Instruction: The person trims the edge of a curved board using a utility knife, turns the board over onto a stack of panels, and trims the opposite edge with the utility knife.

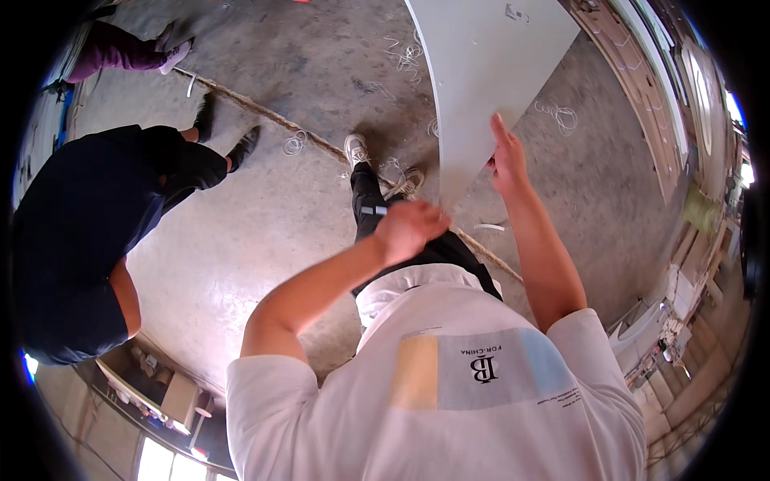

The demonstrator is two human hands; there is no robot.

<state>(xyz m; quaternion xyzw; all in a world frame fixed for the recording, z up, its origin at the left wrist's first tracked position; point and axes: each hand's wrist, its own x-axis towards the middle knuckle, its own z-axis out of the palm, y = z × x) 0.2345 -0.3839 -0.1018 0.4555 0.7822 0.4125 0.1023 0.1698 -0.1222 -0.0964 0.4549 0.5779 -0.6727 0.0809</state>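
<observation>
A large pale grey flat panel (501, 72) stretches away from me, and its near end narrows to a tip close to my body. On its right edge is my right hand (508, 160), thumb pointing up along the face and the fingers curled at the edge, partly hidden. My left hand (411, 231) is bent across in front of my waist, close to the panel's near tip. Its fingers look curled but are blurred by motion, and whether they touch the panel I cannot tell.
On my left a person in dark clothes (88, 232) bends over; another person's leg (120, 48) shows farther back. Loose white strapping (295, 143) lies on the concrete floor. A rope-like strip (265, 111) runs near my feet. Stacked boards (634, 80) stand at right.
</observation>
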